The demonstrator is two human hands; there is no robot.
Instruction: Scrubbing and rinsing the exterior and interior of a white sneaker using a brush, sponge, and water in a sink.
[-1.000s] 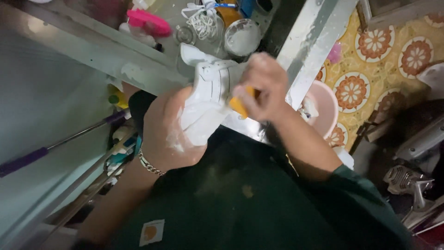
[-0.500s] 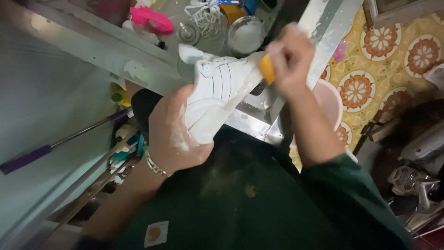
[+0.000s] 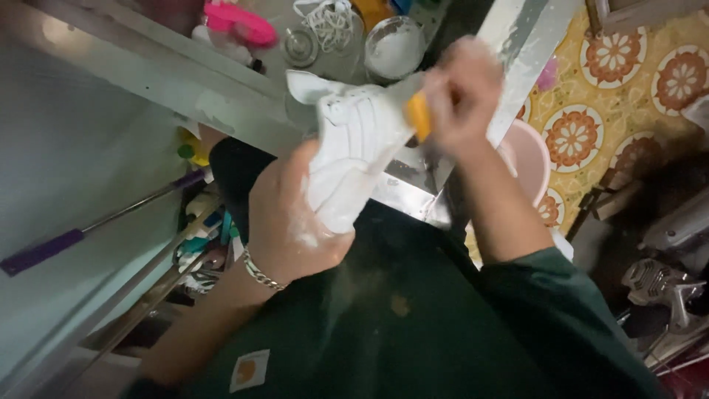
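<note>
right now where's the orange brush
In the head view, upper centre: the right hand holds the orange brush against the white shoe, gripped by the left hand.

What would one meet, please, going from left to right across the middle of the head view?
Purple-handled pole → left hand → white shoe → orange brush → right hand → pink basin → flower-patterned floor.

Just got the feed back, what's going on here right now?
A person holds a white sneaker up in the left hand, which is smeared with white foam. The right hand presses a small orange brush against the shoe's upper. Behind sit a round white tub, loose white laces and a pink basin on the patterned floor.
</note>
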